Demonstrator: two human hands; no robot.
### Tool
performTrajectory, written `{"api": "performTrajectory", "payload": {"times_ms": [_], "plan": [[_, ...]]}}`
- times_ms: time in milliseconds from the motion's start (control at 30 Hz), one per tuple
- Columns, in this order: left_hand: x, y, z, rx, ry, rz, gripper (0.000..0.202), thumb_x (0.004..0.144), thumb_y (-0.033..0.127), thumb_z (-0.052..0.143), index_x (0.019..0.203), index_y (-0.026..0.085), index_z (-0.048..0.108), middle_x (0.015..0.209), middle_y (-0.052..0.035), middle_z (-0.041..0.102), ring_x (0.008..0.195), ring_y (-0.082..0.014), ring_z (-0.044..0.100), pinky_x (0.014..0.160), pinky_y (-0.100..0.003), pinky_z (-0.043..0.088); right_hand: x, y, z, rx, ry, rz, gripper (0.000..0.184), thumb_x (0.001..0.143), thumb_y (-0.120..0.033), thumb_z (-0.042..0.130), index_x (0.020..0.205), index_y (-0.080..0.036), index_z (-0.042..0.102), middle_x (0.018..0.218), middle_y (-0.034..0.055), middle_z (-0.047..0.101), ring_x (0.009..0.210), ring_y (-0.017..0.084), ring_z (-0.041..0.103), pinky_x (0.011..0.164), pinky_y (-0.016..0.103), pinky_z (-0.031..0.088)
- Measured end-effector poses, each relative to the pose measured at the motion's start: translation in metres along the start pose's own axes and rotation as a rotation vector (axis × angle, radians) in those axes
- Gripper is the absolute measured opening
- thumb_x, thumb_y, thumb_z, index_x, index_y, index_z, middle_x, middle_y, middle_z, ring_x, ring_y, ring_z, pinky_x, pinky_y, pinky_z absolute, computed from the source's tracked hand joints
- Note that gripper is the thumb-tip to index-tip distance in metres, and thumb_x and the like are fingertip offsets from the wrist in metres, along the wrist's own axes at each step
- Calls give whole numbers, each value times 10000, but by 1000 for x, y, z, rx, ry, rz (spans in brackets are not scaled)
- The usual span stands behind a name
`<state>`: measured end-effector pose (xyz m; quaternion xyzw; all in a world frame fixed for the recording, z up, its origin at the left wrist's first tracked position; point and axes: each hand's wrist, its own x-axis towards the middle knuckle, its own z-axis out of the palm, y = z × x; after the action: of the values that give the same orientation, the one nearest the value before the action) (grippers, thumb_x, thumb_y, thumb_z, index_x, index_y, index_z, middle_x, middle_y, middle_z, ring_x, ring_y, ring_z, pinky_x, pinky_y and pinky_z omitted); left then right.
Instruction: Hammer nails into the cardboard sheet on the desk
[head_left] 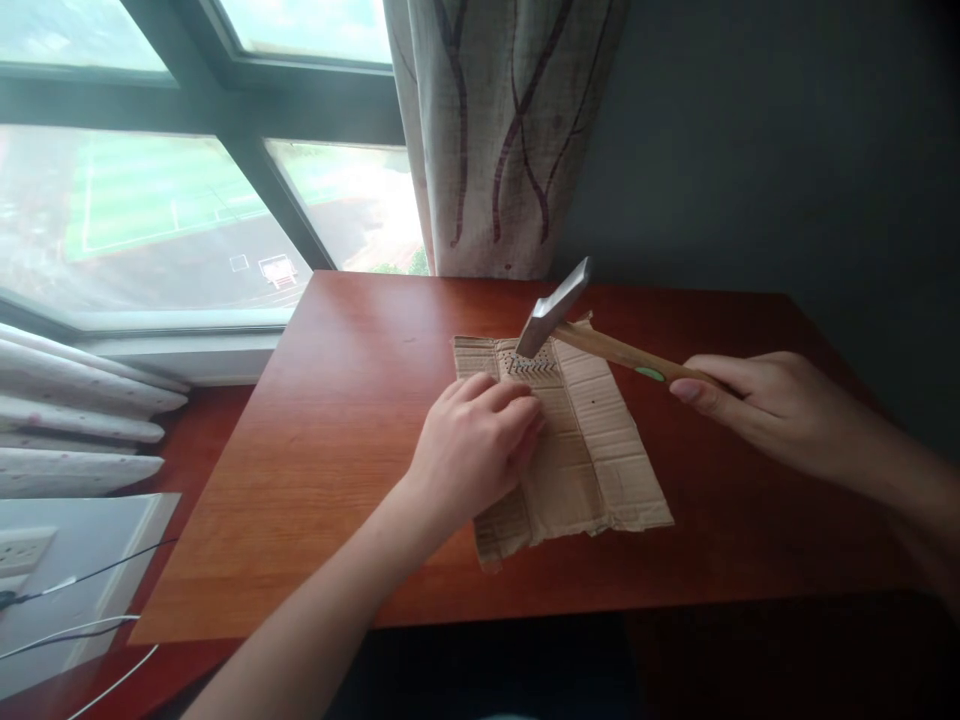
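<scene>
My right hand [772,400] is wrapped round the wooden handle of a hammer [615,350], which has a green mark near the grip. Its metal head is over the far part of a creased piece of cardboard [559,490], close above several small dark nails [536,365] set in rows. Curled fingers of my left hand [480,430] rest on the cardboard just on the near side of those rows. The fingertips are hidden behind the back of the hand, so what they pinch, if anything, cannot be seen.
The cardboard lies on a reddish-brown wooden table [330,440]. Behind the table hangs a patterned curtain [517,140], beside a dark wall. A window [165,220] is at the left, with a wall socket [22,555] and cables [82,630] below.
</scene>
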<state>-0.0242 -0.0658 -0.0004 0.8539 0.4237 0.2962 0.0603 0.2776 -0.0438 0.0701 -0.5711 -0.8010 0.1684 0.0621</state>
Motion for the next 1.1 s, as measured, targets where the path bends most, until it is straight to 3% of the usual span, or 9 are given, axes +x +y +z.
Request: {"api": "performTrajectory", "payload": {"times_ms": [200,533,1100], "plan": [[-5,4,11,31,-25,-23,197,975,285,555,938,219,737,1152,-1,759,863,-211,623,754,-374,536,0,-3,3,4,0,-1,568,952,-700,409,662,-214,462,539,-51,382,482,107,390,510,273,274],[-6,3,12,27,-14,-38,200,970,302,565,937,226,747,1136,-18,764,872,-215,630,748,-383,533,6,-3,13,12,-56,14,543,955,-693,415,691,-223,479,546,-44,396,497,122,397,523,287,279],[-7,3,12,19,-12,-43,207,972,291,557,949,227,753,1142,-14,763,876,-215,628,749,-384,524,6,-5,11,4,-77,22,536,955,-690,412,691,-229,488,549,-34,409,503,139,417,535,294,273]]}}
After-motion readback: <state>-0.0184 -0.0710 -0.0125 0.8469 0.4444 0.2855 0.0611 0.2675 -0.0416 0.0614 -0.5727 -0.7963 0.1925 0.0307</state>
